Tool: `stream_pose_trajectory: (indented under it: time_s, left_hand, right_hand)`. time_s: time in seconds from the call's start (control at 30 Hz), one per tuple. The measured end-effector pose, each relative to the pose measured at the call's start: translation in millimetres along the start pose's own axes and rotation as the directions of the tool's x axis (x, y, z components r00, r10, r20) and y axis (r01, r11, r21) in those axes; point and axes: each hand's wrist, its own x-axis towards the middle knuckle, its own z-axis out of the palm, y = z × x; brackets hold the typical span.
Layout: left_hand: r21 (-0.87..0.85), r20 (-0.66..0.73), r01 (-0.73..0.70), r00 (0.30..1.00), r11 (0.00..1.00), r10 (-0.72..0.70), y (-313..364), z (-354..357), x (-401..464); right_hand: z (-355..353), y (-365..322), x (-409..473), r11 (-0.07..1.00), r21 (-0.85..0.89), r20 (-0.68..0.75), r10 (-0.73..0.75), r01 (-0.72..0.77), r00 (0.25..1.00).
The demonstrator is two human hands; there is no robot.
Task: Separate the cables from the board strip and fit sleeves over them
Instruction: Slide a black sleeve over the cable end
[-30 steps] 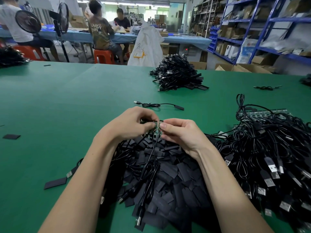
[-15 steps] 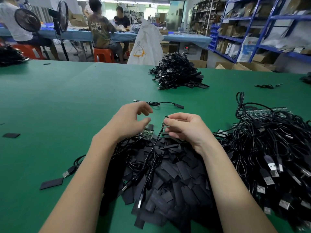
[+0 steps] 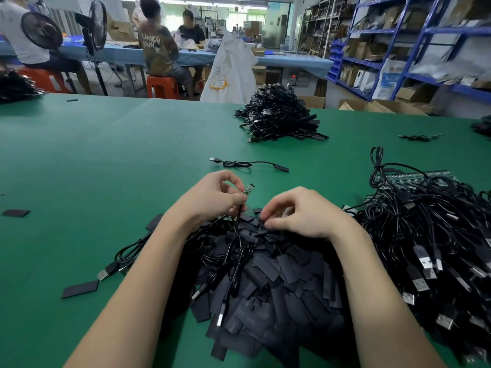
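Observation:
My left hand (image 3: 212,199) pinches a black cable just below its small green board end (image 3: 249,188), which sticks up above the fingers. The cable (image 3: 233,251) hangs down over a heap of flat black sleeves (image 3: 279,282) to its USB plug. My right hand (image 3: 300,213) reaches down onto the top of the sleeve heap, thumb and fingertips closing on a sleeve (image 3: 261,221). At the right lies a big tangle of black USB cables (image 3: 430,248) still joined to green board strips (image 3: 414,177).
One sleeved cable (image 3: 248,163) lies just beyond my hands. A pile of finished cables (image 3: 279,115) sits further back. Loose sleeves (image 3: 79,289) and a loose cable (image 3: 125,257) lie at the left. People sit at a blue table behind the green table (image 3: 106,160).
The cable with its board end has passed from my right hand to my left. My right hand has dropped onto the sleeve heap.

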Motion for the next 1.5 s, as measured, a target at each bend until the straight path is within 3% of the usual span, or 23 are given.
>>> stream_pose_trajectory:
  time_s: [0.07,0.27,0.57,0.8,0.97,1.17,1.5]
  left_hand:
    - [0.027,0.004,-0.02,1.0,0.999,0.02,-1,3,1]
    - [0.126,0.007,-0.062,0.998,0.99,0.061,-9,7,4]
    - [0.191,0.03,-0.09,0.996,0.977,0.086,-11,12,9]
    - [0.221,0.039,-0.107,0.994,0.97,0.1,-12,15,9]
    - [0.208,0.054,-0.117,0.993,0.971,0.108,-11,14,9]
    - [0.127,0.073,-0.123,0.991,0.984,0.114,-8,16,6]
    - [0.09,0.083,-0.121,0.99,0.989,0.114,-8,18,7]
  right_hand:
    - [1,-3,0,0.998,-0.06,0.081,0.025,-0.021,0.996]
    - [7,-3,3,0.99,-0.117,0.102,0.087,-0.075,0.991]
    - [-4,5,-3,0.999,0.007,-0.082,0.052,-0.052,0.995]
    - [-1,6,-1,0.998,-0.035,-0.05,0.042,-0.044,0.998]
    - [-4,8,-4,0.999,0.042,-0.075,0.026,-0.023,0.997]
    - [-6,10,-7,0.953,0.302,-0.164,0.077,-0.024,0.983]
    - [-3,12,-3,0.945,0.326,-0.222,0.099,-0.022,0.97]
